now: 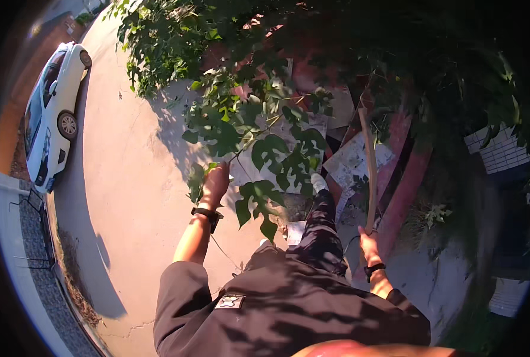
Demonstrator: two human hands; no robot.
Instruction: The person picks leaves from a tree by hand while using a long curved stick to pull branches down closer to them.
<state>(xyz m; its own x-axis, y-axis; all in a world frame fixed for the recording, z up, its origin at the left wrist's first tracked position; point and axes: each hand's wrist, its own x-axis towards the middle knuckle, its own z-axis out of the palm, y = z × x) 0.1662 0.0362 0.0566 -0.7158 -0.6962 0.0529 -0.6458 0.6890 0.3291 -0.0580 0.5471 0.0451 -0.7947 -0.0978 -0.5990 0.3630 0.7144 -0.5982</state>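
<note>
My left hand, with a dark watch on its wrist, is closed around the thin stem of a leafy branch. The branch's broad lobed green leaves spread to the right, over my legs and the slabs in front of me. Low on the right, my right hand is wrapped round the lower end of a long, slightly bent wooden stick. The stick stands nearly upright in the picture, and its far end reaches shaded foliage. Whether anything is fixed to that end I cannot tell.
One shoe of mine rests by flat pale slabs and reddish boards. Dense foliage overhangs the far side. A white car stands at the left on concrete paving. A tiled wall is at the right.
</note>
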